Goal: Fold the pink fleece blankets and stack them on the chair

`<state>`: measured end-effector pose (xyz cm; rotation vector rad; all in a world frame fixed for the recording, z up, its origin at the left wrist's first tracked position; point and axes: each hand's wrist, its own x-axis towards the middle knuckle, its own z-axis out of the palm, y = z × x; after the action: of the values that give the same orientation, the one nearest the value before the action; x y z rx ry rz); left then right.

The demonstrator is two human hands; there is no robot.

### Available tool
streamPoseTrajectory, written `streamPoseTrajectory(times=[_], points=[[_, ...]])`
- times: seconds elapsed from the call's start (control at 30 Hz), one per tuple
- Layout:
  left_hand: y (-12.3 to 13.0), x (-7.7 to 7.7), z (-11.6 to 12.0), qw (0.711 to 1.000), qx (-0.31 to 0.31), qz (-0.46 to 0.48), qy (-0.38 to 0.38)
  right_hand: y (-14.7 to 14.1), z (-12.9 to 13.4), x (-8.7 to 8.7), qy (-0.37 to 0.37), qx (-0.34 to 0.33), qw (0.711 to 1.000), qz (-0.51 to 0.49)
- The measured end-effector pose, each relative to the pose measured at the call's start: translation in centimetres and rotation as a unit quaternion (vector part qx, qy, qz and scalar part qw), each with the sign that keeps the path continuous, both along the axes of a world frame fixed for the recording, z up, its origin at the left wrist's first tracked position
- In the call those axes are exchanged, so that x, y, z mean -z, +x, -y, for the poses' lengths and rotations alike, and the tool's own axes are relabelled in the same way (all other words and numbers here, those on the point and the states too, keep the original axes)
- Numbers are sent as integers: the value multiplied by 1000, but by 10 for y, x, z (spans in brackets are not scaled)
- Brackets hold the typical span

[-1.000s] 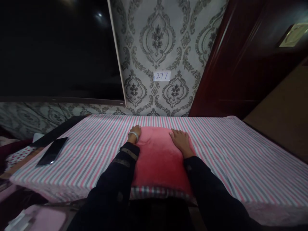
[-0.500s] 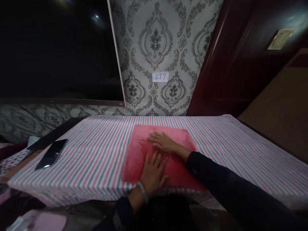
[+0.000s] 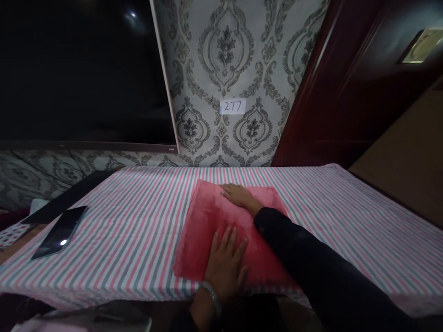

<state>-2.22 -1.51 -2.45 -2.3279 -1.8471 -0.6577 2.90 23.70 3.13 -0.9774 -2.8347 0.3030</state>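
Observation:
A plush red-pink cushion cover (image 3: pixel 197 230), or a similar flat soft square, lies on the striped cloth. Flat on its near part rests my left hand (image 3: pixel 225 265), open with fingers spread, a bracelet round the wrist. My right hand (image 3: pixel 238 194) lies open across the far part, fingers pointing left near the far edge. Both palms touch the plush surface, which shows lighter and darker brushed patches. The right sleeve covers some of the right side.
Pink, grey and white striped cloth (image 3: pixel 138 221) covers the table. A dark phone (image 3: pixel 60 233) lies at its left. Behind stand a large black screen (image 3: pixel 83 78), a patterned wall with a paper label (image 3: pixel 233 106), and a dark red door (image 3: pixel 332 106). A brown panel (image 3: pixel 404 152) is at right.
My right hand has slid toward the far edge, and a paler patch now shows beneath it. The left hand stays on the near part. The view has shifted slightly.

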Motion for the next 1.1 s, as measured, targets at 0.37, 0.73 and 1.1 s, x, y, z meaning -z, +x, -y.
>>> streamPoseTrajectory(times=[0.37,0.73,1.1], points=[[-3,-12,-1,999,-17,-34,24,29,5,-25,-43,-34,991,-123],[71,-22,-14,996,70,-54,10,153,35,-5,9,-97,995,3],[74,0,-13,993,53,-102,27,126,-40,21,-5,15,1000,-23]])
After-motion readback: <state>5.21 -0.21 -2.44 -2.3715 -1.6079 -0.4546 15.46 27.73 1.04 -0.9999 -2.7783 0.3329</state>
